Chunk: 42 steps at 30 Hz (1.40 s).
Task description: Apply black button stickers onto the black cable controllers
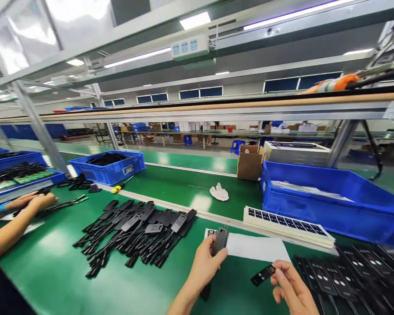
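Observation:
My left hand is closed around a flat dark grey device housing, held upright above the bench. Pinched in my right hand is a small black printed label with pale marks, apart from the housing. A mostly bare white backing sheet lies behind my hands. To the left is a heap of similar grey housings with black cables. On the right, partly behind my right hand, rest several black devices with labelled faces.
A stack of label sheets lies before a large blue bin. A white glove and a cardboard box are farther back. Another blue bin and a yellow-handled tool lie left. A co-worker's hands work at far left.

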Available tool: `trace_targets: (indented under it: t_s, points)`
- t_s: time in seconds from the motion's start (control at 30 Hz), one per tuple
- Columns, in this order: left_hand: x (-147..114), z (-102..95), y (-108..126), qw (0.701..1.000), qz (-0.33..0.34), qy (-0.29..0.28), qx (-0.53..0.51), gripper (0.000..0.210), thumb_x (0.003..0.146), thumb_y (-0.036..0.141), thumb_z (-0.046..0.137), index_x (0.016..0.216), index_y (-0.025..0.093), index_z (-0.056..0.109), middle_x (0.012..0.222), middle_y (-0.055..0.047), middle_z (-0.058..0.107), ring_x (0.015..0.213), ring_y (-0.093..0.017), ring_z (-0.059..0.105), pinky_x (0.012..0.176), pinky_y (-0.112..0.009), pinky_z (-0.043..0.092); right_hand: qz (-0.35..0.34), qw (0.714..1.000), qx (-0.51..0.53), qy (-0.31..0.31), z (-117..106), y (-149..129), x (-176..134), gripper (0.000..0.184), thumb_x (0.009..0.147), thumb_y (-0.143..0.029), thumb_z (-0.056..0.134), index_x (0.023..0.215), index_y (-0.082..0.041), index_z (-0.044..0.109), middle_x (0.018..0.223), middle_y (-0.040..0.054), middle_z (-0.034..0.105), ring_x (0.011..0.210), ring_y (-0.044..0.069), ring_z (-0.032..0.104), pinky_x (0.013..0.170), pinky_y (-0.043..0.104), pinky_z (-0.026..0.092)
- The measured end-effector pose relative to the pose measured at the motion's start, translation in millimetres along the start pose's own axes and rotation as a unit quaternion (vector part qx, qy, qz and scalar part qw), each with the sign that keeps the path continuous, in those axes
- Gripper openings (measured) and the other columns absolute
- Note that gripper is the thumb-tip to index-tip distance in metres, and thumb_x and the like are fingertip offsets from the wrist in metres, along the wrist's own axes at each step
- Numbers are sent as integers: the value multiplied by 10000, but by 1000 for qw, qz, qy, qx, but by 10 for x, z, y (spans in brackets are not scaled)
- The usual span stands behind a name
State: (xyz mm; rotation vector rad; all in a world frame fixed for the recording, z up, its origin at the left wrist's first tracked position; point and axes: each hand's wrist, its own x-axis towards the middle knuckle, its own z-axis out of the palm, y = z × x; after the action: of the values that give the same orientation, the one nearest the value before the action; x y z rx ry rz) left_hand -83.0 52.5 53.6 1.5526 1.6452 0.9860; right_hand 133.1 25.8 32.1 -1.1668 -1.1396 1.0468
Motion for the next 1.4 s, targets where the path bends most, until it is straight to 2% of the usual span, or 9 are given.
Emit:
trace_targets:
  t_s: [0.03, 0.07, 0.13, 0.23, 0.37, 0.43, 0.6, 1.03, 1.4]
  points:
    - [-45, 117, 19, 993, -14, -42, -113, 282, 803, 402, 554, 961, 173, 510, 739, 21, 536, 505, -82, 488, 494, -216, 426, -4, 1000, -1, -3, -17, -28, 4, 349, 822, -577, 542, 906, -241, 586, 670, -11, 500, 497, 140, 463, 441, 258, 438]
    - [-95, 230, 33, 972, -32, -79, -218, 355, 768, 445, 598, 964, 170, 488, 722, 26, 538, 477, -70, 457, 464, -208, 406, -8, 1000, -3, -5, -34, -51, 9, 348, 821, -574, 549, 899, -237, 587, 681, -15, 499, 488, 129, 457, 439, 251, 431]
    - [-197, 413, 49, 925, -68, -131, -350, 484, 695, 506, 679, 972, 163, 477, 745, 3, 580, 494, -66, 481, 481, -205, 419, -19, 1000, -11, -7, -67, -77, 24, 337, 818, -559, 566, 888, -229, 586, 711, -19, 501, 470, 105, 438, 434, 235, 413]
    - [-324, 537, 74, 886, -110, -190, -409, 537, 679, 475, 724, 1045, 152, 500, 845, -48, 640, 577, -89, 585, 583, -232, 482, -23, 999, -26, -13, -101, -69, 48, 319, 812, -531, 590, 861, -216, 591, 728, -21, 513, 448, 84, 416, 413, 217, 380]
    - [-412, 538, 122, 851, -147, -258, -433, 531, 679, 272, 721, 1151, 156, 505, 858, -47, 656, 718, -150, 672, 713, -287, 526, -12, 997, -64, -39, -98, -23, 57, 326, 806, -516, 597, 848, -193, 620, 711, -4, 560, 432, 81, 414, 373, 200, 340]
    - [-435, 535, 140, 841, -158, -278, -437, 550, 657, 198, 703, 1167, 159, 499, 874, -58, 670, 774, -174, 687, 753, -306, 529, -19, 995, -83, -43, -80, -8, 47, 311, 817, -494, 592, 846, -187, 633, 704, 7, 577, 484, 103, 469, 393, 195, 371]
    - [-484, 549, 154, 834, -160, -301, -433, 586, 657, 180, 698, 1190, 181, 454, 926, -76, 684, 807, -198, 697, 786, -343, 527, -33, 993, -100, -47, -43, -7, 11, 260, 829, -437, 585, 807, -186, 649, 696, 19, 601, 645, 158, 569, 524, 219, 478]
    - [-508, 513, 216, 844, -147, -317, -406, 570, 707, 300, 722, 1177, 175, 426, 914, -79, 684, 838, -219, 694, 809, -371, 511, 3, 996, -84, -41, -12, -85, -22, 200, 790, -378, 608, 773, -181, 640, 624, -6, 583, 568, 141, 551, 492, 226, 463]
    - [-526, 526, 245, 857, -142, -310, -386, 531, 730, 286, 703, 1160, 171, 413, 848, -61, 679, 820, -205, 689, 790, -352, 509, 17, 995, -97, -15, -9, -90, -17, 166, 728, -338, 636, 743, -173, 648, 582, -7, 568, 529, 142, 540, 473, 238, 456]
